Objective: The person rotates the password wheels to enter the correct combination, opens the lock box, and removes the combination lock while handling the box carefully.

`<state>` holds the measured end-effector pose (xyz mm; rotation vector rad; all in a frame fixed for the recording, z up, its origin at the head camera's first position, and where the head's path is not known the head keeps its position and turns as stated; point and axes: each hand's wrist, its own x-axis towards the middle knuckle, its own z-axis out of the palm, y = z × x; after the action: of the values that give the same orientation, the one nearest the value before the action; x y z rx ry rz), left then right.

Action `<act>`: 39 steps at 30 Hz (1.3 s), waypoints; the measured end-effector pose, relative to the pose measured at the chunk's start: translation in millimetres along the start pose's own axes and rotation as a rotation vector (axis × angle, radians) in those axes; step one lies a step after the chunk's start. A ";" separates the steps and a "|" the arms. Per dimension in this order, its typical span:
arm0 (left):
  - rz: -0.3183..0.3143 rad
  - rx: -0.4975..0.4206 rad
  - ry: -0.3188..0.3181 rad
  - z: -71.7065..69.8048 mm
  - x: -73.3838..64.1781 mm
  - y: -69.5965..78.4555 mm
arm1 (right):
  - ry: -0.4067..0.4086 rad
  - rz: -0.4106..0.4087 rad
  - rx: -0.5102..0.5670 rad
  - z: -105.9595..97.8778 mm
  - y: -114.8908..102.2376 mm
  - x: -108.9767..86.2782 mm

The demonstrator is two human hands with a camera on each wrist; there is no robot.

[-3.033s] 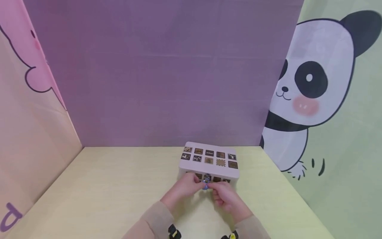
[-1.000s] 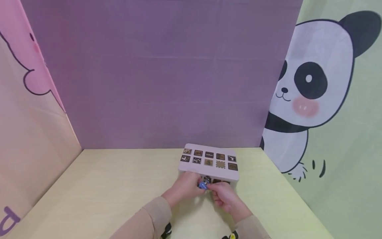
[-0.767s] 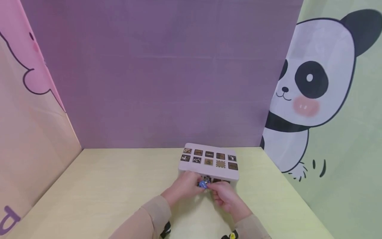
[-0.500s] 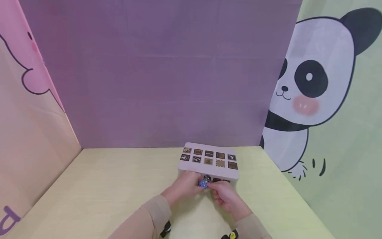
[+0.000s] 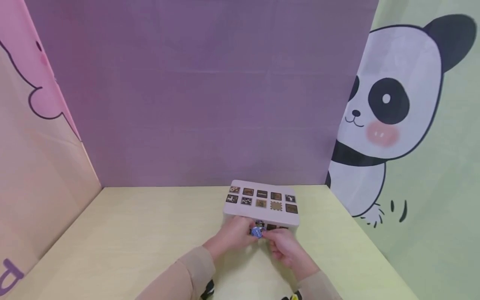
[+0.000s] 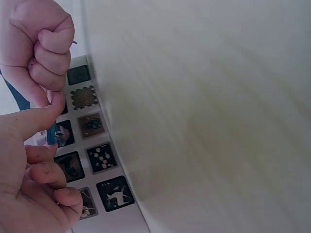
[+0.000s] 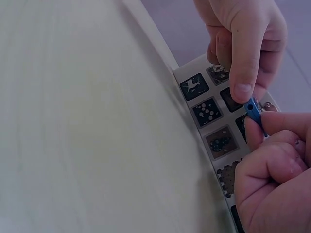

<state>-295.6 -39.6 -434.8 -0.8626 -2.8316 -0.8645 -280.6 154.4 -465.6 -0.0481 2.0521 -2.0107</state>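
A whitish box (image 5: 270, 214) with square dark pictures on its lid and front stands at the back of the table, right of centre. On its front is a silver clasp (image 5: 260, 223), with a small blue padlock (image 5: 256, 232) at it. My left hand (image 5: 236, 232) pinches the padlock from the left. My right hand (image 5: 285, 248) pinches it from the other side, its remaining fingers curled in. In the right wrist view, the padlock (image 7: 253, 110) shows a dark round hole in its end, between both hands' fingertips. Fingers cover much of it in the left wrist view.
The pale wooden table (image 5: 150, 233) reaches back to a purple cloth wall (image 5: 217, 91). A panda-printed panel (image 5: 412, 175) stands to the right, a pink-figured panel (image 5: 48, 158) to the left.
Three seconds ago the padlock hung nearer upright. Now it is tilted toward the left hand and its blue, white-marked face shows. My left forearm has shifted slightly left; the right hand has barely moved.
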 end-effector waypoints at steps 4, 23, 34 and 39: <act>-0.039 -0.095 -0.006 -0.3 -1.6 0.3 | 0.005 -0.022 -0.038 -0.8 -2.7 -3.7; -0.104 -0.357 -0.192 -17.9 -19.7 -4.0 | -0.200 -0.036 -0.335 -9.3 -32.9 -15.0; -0.204 -0.254 -0.292 -7.6 -38.0 0.7 | -0.241 -0.039 -0.566 3.4 -25.2 -19.9; -0.234 -0.212 -0.328 -2.6 -41.3 1.4 | -0.250 -0.037 -0.623 8.8 -20.7 -22.3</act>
<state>-260.3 -60.5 -440.6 -0.7659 -3.2200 -1.1678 -260.6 149.6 -441.6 -0.4323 2.4198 -1.2297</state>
